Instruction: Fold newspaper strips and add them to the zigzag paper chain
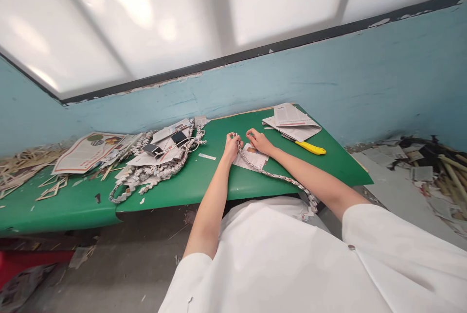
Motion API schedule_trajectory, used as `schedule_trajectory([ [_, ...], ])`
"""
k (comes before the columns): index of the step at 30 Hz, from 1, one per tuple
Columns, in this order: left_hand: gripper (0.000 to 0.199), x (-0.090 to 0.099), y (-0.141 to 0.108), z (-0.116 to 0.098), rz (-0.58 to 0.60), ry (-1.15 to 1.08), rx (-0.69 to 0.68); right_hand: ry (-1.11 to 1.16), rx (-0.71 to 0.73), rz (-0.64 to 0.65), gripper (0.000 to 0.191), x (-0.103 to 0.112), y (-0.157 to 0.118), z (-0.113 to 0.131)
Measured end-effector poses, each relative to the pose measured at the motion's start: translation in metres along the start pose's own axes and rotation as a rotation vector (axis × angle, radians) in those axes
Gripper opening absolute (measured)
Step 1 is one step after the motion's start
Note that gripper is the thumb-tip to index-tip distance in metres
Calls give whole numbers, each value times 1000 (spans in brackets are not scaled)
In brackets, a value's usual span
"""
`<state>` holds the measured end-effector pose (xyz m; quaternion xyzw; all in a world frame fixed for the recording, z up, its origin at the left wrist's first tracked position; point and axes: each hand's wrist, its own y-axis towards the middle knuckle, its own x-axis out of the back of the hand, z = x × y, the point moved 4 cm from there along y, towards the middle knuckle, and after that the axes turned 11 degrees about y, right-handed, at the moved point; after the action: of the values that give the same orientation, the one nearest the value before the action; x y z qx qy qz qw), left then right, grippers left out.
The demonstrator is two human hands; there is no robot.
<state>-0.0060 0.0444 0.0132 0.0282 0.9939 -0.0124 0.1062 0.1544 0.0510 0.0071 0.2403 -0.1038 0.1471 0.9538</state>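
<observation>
In the head view, my left hand (232,147) is closed round one end of a folded-paper chain (270,174). From there the chain runs over the green table (204,182), passes under my right forearm and hangs over the front edge by my lap. My right hand (260,141) is a little to the right of the left one, its fingers curled; whether anything small sits between them I cannot make out. Beneath the chain, between my hands, lies a printed piece of newspaper (255,157).
Folded newspapers (297,121) and a yellow-handled cutter (311,147) lie at the right. On the left is a heap of paper chains (160,172), with dark devices and a white cable (195,143) on it. Wood strips (22,165) lie farther left. A blue wall (255,79) stands behind.
</observation>
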Motion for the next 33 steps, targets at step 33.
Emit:
schedule_trajectory([
  [33, 42, -6, -5, 3, 81, 178, -52, -48, -9, 14, 28, 0, 1, -1],
])
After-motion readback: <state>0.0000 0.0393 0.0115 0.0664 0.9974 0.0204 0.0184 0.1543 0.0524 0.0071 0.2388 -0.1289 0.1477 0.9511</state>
